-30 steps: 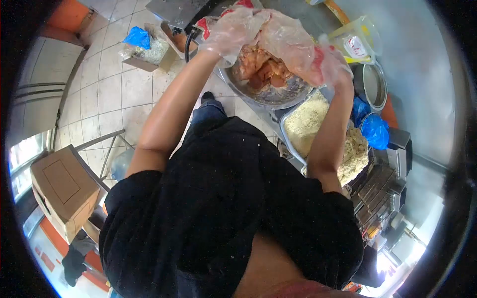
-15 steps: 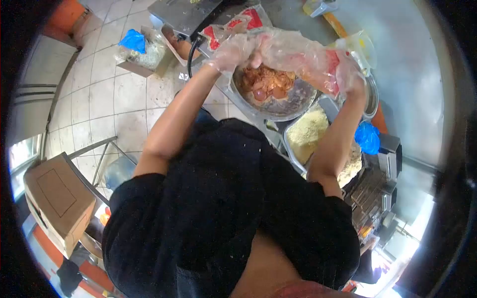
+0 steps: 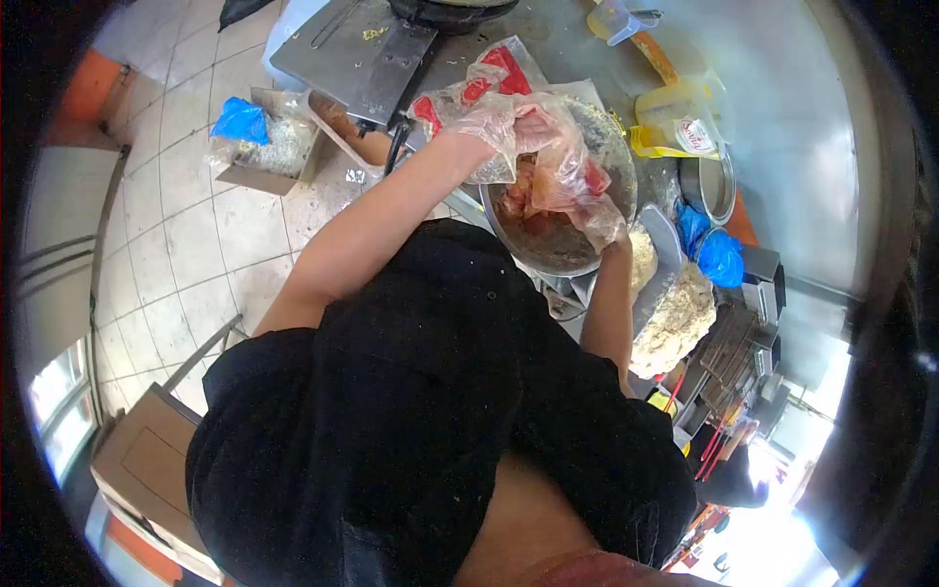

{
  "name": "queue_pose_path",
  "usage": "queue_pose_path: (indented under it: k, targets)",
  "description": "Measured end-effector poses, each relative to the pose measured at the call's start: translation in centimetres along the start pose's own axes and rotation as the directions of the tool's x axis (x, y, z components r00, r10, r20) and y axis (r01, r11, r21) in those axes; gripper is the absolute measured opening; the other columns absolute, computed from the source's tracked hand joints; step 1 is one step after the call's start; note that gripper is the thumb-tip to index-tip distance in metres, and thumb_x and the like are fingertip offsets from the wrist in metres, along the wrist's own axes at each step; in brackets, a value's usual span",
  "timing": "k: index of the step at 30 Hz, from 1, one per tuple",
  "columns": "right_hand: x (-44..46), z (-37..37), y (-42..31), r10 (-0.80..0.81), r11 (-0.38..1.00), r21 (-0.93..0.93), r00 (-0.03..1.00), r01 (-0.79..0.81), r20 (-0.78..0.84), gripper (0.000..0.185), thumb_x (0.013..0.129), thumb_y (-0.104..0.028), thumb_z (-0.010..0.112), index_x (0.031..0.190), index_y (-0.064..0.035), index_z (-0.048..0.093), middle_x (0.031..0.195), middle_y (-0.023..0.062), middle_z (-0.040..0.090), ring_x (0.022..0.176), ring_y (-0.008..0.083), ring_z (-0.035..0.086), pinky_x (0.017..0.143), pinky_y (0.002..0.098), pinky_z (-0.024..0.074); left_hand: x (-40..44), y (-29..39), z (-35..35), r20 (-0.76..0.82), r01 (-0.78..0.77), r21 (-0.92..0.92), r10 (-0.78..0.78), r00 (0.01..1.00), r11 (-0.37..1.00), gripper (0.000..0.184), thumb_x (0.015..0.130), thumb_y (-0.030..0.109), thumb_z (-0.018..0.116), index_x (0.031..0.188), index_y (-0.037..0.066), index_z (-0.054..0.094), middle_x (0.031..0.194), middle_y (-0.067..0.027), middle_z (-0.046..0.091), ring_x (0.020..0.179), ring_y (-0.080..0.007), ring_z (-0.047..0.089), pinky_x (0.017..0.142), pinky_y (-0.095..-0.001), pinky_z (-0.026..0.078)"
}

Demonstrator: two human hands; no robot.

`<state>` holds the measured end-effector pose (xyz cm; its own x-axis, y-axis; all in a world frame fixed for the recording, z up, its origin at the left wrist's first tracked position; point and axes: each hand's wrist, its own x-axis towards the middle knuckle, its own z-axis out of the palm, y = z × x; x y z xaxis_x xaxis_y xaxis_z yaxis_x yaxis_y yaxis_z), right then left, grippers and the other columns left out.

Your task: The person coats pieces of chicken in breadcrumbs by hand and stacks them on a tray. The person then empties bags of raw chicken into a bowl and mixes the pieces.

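Note:
A clear plastic bag with red print [image 3: 565,168] hangs crumpled over a large metal bowl [image 3: 608,137]. Raw, reddish-brown meat pieces [image 3: 518,201] lie in the bowl, partly hidden behind the bag. My left hand [image 3: 489,129], in a clear plastic glove, grips the bag's upper end above the bowl's left side. Lower down, near the right rim, my gloved right hand [image 3: 606,227] is closed on the other end. Glove and bag plastic overlap, so individual fingers are hard to make out.
Beyond my left hand lies another red-printed plastic bag [image 3: 504,68]. Right of the bowl are a tub of pale flour-like coating [image 3: 677,323], a metal pot [image 3: 719,186] and a yellowish plastic jug [image 3: 680,112]. A cardboard box [image 3: 264,161] sits at left.
My hands have come closer together; the right moved left and down toward the bowl's rim. The bag, stretched sideways before, now droops crumpled across the bowl. The view has shifted a little.

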<state>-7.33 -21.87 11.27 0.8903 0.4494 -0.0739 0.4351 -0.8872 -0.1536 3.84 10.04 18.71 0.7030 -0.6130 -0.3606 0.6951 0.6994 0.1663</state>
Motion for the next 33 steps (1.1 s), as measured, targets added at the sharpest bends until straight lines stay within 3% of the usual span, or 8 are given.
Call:
queue_pose_path:
  k: [4, 10, 14, 15, 17, 20, 26, 33]
  targets:
    - [1.5, -8.6, -5.1, 0.368, 0.922, 0.064, 0.914, -0.383, 0.169, 0.041, 0.079, -0.017, 0.066, 0.118, -0.0088, 0.058, 0.113, 0.0193, 0.061, 0.104, 0.0409, 0.057, 0.094, 0.0411, 0.0452, 0.6, 2.1, -0.4, -0.157, 0.055, 0.078, -0.042, 0.987, 0.995, 0.034, 0.099, 0.018, 0.039, 0.116, -0.008, 0.052, 0.109, -0.0265, 0.060, 0.097, -0.0399, 0.064, 0.083, -0.0502, 0.057]
    - [2.3, -15.2, -5.2, 0.711, -0.093, 0.921, 0.622, -0.379, 0.328, 0.051, 0.087, -0.048, 0.062, 0.115, -0.0058, 0.057, 0.091, 0.0052, 0.063, 0.072, 0.0169, 0.063, 0.056, 0.0337, 0.0545, 1.8, 1.3, -0.9, 0.197, -0.014, 0.535, -0.109, 0.974, 0.845, 0.041, 0.097, 0.025, 0.047, 0.128, 0.000, 0.049, 0.110, -0.0145, 0.063, 0.090, -0.0279, 0.067, 0.071, -0.0329, 0.058]
    - [3.8, -17.2, -4.9, 0.748, 0.030, 0.784, 0.534, -0.620, 0.394, 0.055, 0.084, -0.047, 0.067, 0.115, -0.0018, 0.057, 0.090, 0.0070, 0.063, 0.077, 0.0192, 0.064, 0.068, 0.0317, 0.0555, 3.2, 0.4, -0.6, 0.139, 0.043, 0.627, -0.166, 0.976, 0.778, 0.046, 0.094, 0.032, 0.052, 0.130, 0.003, 0.050, 0.121, -0.0161, 0.060, 0.096, -0.0277, 0.066, 0.079, -0.0373, 0.056]
    - [-0.1, -11.9, 4.7, 0.318, 0.792, 0.573, 0.943, -0.211, -0.093, 0.054, 0.081, -0.040, 0.072, 0.116, -0.0013, 0.056, 0.092, 0.0077, 0.063, 0.084, 0.0191, 0.063, 0.072, 0.0302, 0.0539, 4.2, -0.1, -1.2, 0.135, 0.041, 0.625, -0.159, 0.978, 0.780, 0.046, 0.094, 0.032, 0.052, 0.130, 0.003, 0.050, 0.121, -0.0161, 0.060, 0.096, -0.0277, 0.066, 0.079, -0.0373, 0.056]
    - [3.6, -17.7, 0.8, 0.755, 0.234, 0.683, 0.572, -0.692, 0.321, 0.051, 0.081, -0.031, 0.071, 0.118, -0.0005, 0.054, 0.097, 0.0083, 0.063, 0.090, 0.0179, 0.061, 0.071, 0.0303, 0.0530, 5.9, -1.8, -3.2, 0.449, -0.466, 0.786, 0.142, 0.882, 0.405, 0.046, 0.095, 0.029, 0.051, 0.131, 0.002, 0.048, 0.128, -0.0150, 0.056, 0.101, -0.0248, 0.064, 0.081, -0.0334, 0.055]
    - [0.2, -9.4, 13.8, 0.436, 0.074, 0.974, 0.886, -0.212, 0.160, 0.046, 0.091, -0.028, 0.060, 0.126, -0.0004, 0.051, 0.107, 0.0055, 0.061, 0.083, 0.0152, 0.062, 0.071, 0.0297, 0.0533, 5.3, -2.8, -2.4, 0.455, -0.467, 0.781, 0.135, 0.880, 0.413, 0.042, 0.096, 0.025, 0.050, 0.130, 0.000, 0.049, 0.130, -0.0141, 0.054, 0.109, -0.0244, 0.058, 0.091, -0.0344, 0.050]
    - [6.8, -16.4, -5.0, 0.042, 0.906, 0.423, 0.999, -0.031, -0.018, 0.062, 0.076, -0.007, 0.065, 0.134, 0.0000, 0.045, 0.102, 0.0084, 0.065, 0.090, 0.0119, 0.057, 0.083, 0.0260, 0.0469, 2.0, -6.5, 5.6, 0.374, -0.394, 0.917, 0.213, 0.903, 0.060, 0.039, 0.095, 0.028, 0.053, 0.127, 0.006, 0.053, 0.121, -0.0085, 0.060, 0.109, -0.0167, 0.056, 0.098, -0.0300, 0.044]
    - [1.4, -5.9, 5.0, 0.091, 0.961, 0.277, 0.964, -0.020, -0.248, 0.062, 0.080, -0.006, 0.061, 0.138, -0.0043, 0.039, 0.113, 0.0100, 0.063, 0.101, 0.0187, 0.060, 0.093, 0.0294, 0.0442, 0.5, -0.7, 0.4, 0.637, -0.198, 0.650, 0.384, 0.668, -0.733, 0.040, 0.084, 0.030, 0.064, 0.118, 0.011, 0.058, 0.120, -0.0148, 0.060, 0.108, -0.0314, 0.059, 0.091, -0.0395, 0.048]
